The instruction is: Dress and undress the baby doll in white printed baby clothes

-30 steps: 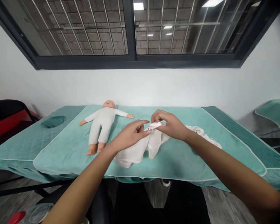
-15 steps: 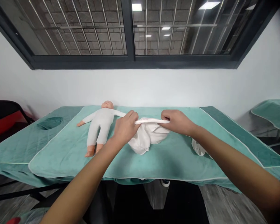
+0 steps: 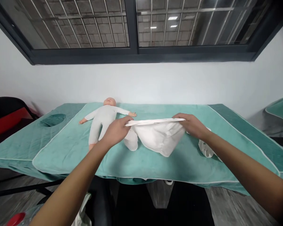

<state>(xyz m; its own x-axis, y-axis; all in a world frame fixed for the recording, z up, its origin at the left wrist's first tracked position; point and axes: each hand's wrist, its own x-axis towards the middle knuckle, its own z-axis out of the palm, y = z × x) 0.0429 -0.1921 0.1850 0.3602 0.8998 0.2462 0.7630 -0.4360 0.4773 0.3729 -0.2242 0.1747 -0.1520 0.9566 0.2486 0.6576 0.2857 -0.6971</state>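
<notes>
A white cloth (image 3: 161,136), perhaps a small garment, hangs in folds between my hands above the bed. My left hand (image 3: 118,129) is closed on one end of its top edge, with a rounded flap of the fabric hanging just beside the fingers. At the other end my right hand (image 3: 191,124) pinches the same edge, so the edge is stretched nearly straight. To the left of the cloth a baby doll (image 3: 102,118) in a white bodysuit lies on its back, arms spread. My left hand and forearm hide part of its legs.
The green padded bed (image 3: 68,150) stands against the wall, below a barred window (image 3: 132,56). Another crumpled white cloth (image 3: 205,149) lies by my right forearm. A face hole (image 3: 53,120) is at the bed's left end. A red-and-black chair (image 3: 10,117) stands left.
My hands have moved apart, stretching the cloth's top edge wider. More of the fabric now hangs open below it. The view has shifted slightly.
</notes>
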